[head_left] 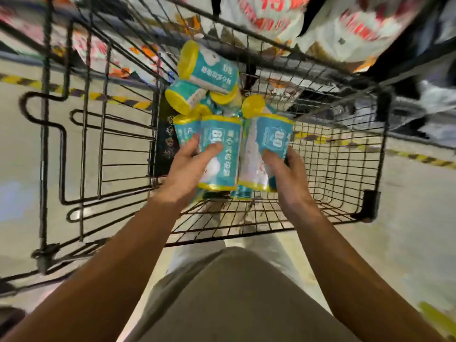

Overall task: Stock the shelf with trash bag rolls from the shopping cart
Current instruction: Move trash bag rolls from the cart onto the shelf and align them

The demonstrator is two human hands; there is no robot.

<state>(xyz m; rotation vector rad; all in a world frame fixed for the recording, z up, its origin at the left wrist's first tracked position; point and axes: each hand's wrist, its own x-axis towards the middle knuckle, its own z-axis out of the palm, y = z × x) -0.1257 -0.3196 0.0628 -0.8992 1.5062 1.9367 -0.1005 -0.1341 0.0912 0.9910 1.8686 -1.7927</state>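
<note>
Reaching down into the wire shopping cart [345, 154], the person has both hands in among the trash bag rolls. The left hand [187, 169] curls its fingers round a teal-and-yellow roll [220, 149] standing on end near the middle of the basket, thumb lying across the label. The right hand [287, 169] grips a second roll [272, 137] just beside it on the right, fingers wrapped round its lower part. The two held rolls sit almost touching, with another white-and-teal roll [251, 159] wedged between them.

Farther off in the cart lies a loose heap of the same rolls [209, 67], yellow ends showing, some tilted, one lying across the top against the far wire wall. A dark printed package [167, 134] stands against the left side of the basket. Beyond the cart hang white bags with red print [320, 23], blurred. On the pale floor runs a yellow-and-black striped line [419, 157]. The shelf itself I cannot make out.
</note>
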